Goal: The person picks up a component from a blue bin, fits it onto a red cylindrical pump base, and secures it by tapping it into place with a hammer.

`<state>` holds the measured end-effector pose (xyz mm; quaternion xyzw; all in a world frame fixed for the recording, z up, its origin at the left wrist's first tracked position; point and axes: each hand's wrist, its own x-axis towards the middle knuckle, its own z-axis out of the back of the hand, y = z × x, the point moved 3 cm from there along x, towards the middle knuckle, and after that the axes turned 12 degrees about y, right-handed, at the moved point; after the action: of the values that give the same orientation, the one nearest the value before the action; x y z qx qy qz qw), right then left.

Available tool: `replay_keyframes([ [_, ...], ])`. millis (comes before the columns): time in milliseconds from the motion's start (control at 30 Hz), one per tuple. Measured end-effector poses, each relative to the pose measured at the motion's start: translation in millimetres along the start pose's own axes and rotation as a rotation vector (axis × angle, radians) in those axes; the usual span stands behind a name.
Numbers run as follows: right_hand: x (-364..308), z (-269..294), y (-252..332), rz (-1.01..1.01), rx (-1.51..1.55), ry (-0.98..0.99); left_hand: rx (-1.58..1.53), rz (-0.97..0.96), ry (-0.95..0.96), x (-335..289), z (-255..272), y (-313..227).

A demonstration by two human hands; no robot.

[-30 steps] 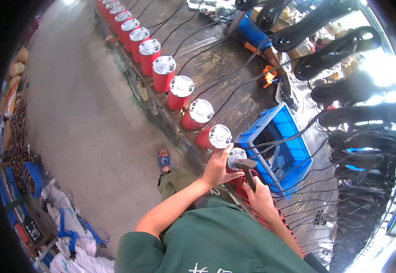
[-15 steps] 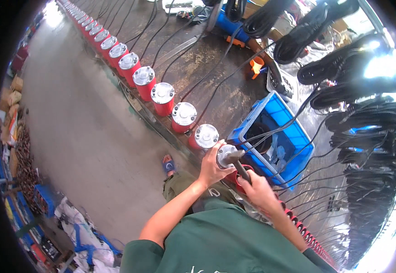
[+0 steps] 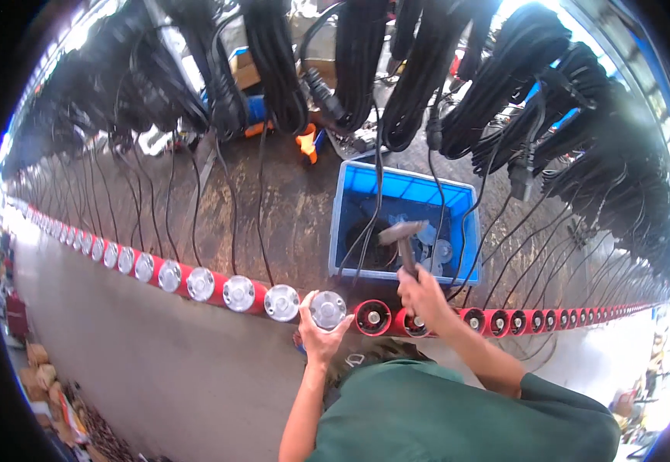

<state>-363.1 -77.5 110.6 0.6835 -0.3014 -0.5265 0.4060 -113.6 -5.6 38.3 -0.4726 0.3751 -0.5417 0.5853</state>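
My left hand (image 3: pixel 322 336) curls its thumb and fingers around a round silver end cap (image 3: pixel 328 309) on a red motor housing at the table's front edge. My right hand (image 3: pixel 421 296) grips a hammer (image 3: pixel 404 237) by its handle. The hammer head is raised to the right of the cap, in front of a blue crate, and does not touch the cap. Just right of the held cap stands an uncapped red housing (image 3: pixel 373 317) with a dark inside and a pale centre. Another silver-capped housing (image 3: pixel 282 302) stands on the left.
Capped red housings run leftward along the edge, uncapped ones rightward. Behind them a blue crate (image 3: pixel 337 239) holds silver caps and dark parts. Black cable coils (image 3: pixel 350 69) hang overhead, their leads trailing down to the housings. An orange tool (image 3: pixel 307 145) lies farther back on the table.
The hammer has lifted off the silver cap and moved away to the right. My left hand stays around the cap. The whole view has turned to face the table.
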Motion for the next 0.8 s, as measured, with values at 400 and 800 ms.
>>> replay_keyframes([
  [400, 233, 69, -2, -0.019, -1.443, -0.711, -0.378, 0.358, 0.063, 24, -1, -4],
  [800, 338, 48, 4, -0.205, -1.414, 0.077, -0.199, 0.362, 0.112, 22, 3, 3],
])
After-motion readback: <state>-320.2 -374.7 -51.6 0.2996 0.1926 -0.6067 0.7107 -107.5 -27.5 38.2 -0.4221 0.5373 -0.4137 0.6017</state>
